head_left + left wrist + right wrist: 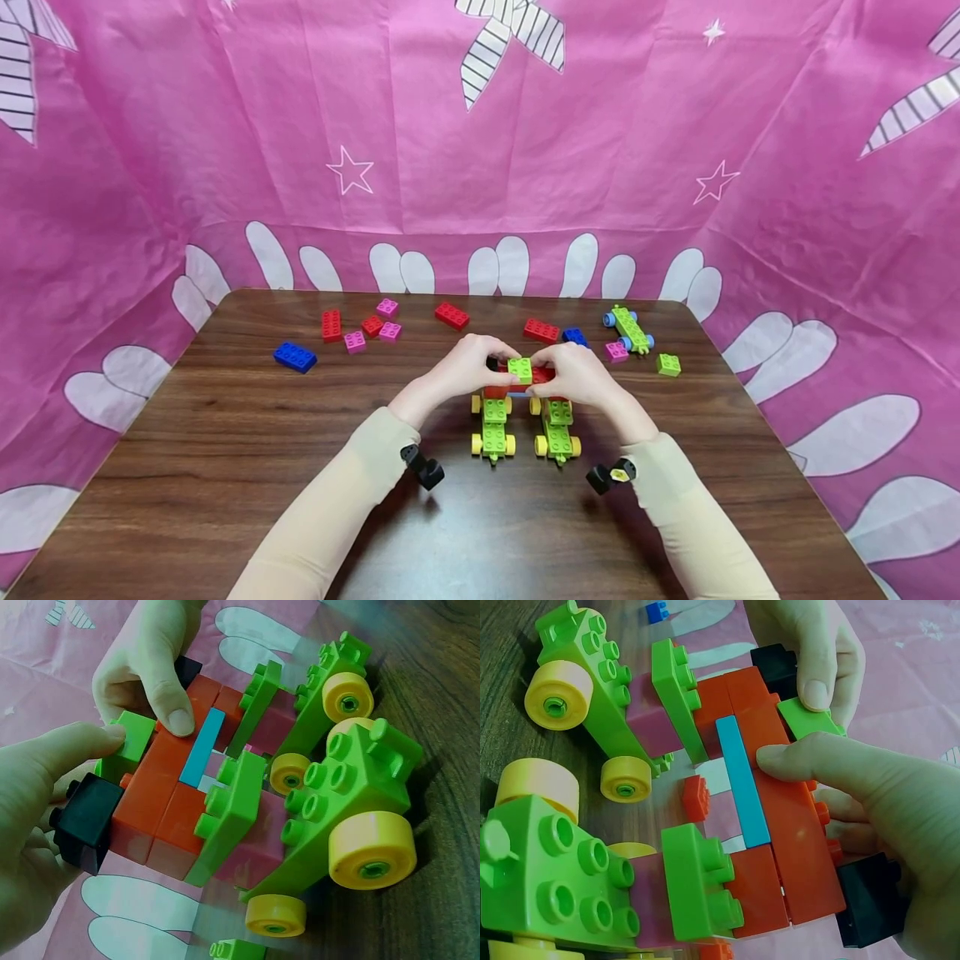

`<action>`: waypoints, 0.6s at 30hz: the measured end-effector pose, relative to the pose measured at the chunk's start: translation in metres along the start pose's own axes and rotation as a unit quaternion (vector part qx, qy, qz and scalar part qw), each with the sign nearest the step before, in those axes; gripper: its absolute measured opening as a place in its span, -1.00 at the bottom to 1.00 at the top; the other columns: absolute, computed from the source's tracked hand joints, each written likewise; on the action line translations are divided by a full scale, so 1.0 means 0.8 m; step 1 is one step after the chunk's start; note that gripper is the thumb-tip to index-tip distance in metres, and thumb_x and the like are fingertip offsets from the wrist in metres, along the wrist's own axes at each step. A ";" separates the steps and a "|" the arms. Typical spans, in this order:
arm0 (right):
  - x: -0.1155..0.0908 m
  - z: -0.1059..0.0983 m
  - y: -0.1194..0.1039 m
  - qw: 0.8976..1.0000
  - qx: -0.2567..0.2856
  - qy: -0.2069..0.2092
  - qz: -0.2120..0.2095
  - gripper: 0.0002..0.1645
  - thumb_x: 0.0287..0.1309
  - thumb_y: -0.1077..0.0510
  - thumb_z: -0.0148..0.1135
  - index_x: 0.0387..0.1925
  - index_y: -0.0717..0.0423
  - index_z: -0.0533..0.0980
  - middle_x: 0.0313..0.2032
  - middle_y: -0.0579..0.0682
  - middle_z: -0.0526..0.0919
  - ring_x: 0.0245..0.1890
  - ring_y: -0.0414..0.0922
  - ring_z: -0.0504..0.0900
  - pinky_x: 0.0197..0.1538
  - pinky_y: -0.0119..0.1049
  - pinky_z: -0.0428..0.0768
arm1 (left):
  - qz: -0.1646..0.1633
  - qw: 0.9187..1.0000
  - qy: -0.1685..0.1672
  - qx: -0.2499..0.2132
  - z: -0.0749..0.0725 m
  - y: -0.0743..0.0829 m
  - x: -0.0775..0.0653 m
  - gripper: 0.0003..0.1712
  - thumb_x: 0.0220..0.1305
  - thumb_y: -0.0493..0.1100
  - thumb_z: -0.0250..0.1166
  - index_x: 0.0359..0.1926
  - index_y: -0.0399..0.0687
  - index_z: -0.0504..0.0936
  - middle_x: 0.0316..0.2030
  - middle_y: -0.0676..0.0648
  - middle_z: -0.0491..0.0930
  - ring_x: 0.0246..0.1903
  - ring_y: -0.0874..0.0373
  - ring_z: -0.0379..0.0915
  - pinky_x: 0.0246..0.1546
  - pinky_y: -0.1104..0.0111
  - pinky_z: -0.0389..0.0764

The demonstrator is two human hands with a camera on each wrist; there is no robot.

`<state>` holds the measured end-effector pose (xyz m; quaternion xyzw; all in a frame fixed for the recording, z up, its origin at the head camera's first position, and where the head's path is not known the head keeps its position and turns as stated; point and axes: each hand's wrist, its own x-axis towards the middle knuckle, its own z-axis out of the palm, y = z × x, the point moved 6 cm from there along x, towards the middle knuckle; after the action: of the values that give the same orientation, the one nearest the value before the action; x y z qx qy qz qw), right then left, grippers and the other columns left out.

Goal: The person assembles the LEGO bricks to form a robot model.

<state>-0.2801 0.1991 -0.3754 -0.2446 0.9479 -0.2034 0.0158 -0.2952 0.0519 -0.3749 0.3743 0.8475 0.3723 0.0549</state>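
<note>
Two green wheeled bases, left [493,435] and right [557,437], stand side by side on yellow wheels. Pink bricks [255,840] and green bricks [694,881] rise from them, bridged by red bricks [799,832] and a thin blue piece [742,784]. A black brick [88,817] sits on top at each end. My left hand [477,364] pinches a light green brick [520,370] at the top middle of the red row, thumb on its near face. My right hand [573,371] grips the long red brick, thumb on its front and fingers behind it.
Loose red [452,315], pink [355,342] and blue bricks [295,357] lie across the back of the brown table [225,467]. At the back right are a green base with blue wheels [628,328] and a green brick [668,365]. Pink cloth [420,192] hangs around the table.
</note>
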 end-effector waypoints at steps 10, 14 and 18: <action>0.001 -0.003 -0.001 1.000 -0.007 0.005 0.008 -0.60 -0.13 -0.01 0.51 -0.23 0.10 0.68 -0.58 -0.21 0.56 -0.57 -0.25 0.35 -0.50 -0.39 0.29 | -0.007 1.000 -0.007 -0.004 -0.001 0.000 0.004 -0.66 0.13 -0.11 0.43 -0.06 -0.10 0.71 -0.16 0.00 0.72 -0.18 0.18 0.57 -0.10 0.41 0.59; 0.000 -0.003 -0.001 1.000 0.010 0.002 0.006 -0.58 -0.12 0.01 0.52 -0.18 0.09 0.67 -0.45 -0.17 0.67 -0.51 -0.24 0.43 -0.45 -0.37 0.39 | -0.006 1.000 -0.006 0.002 -0.001 0.000 0.004 -0.65 0.12 -0.10 0.43 -0.06 -0.09 0.71 -0.15 0.00 0.72 -0.17 0.18 0.58 -0.09 0.40 0.59; -0.003 -0.004 -0.001 0.999 0.054 0.008 -0.002 -0.53 -0.11 0.05 0.53 -0.10 0.08 0.65 -0.28 -0.11 0.73 -0.34 -0.20 0.59 -0.26 -0.27 0.58 | -0.002 1.000 -0.004 0.006 0.000 -0.001 0.001 -0.63 0.13 -0.09 0.43 -0.03 -0.08 0.69 -0.12 0.00 0.70 -0.12 0.18 0.57 -0.04 0.35 0.58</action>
<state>-0.2780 0.2013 -0.3724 -0.2441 0.9350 -0.2562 0.0210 -0.2957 0.0521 -0.3753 0.3746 0.8499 0.3662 0.0566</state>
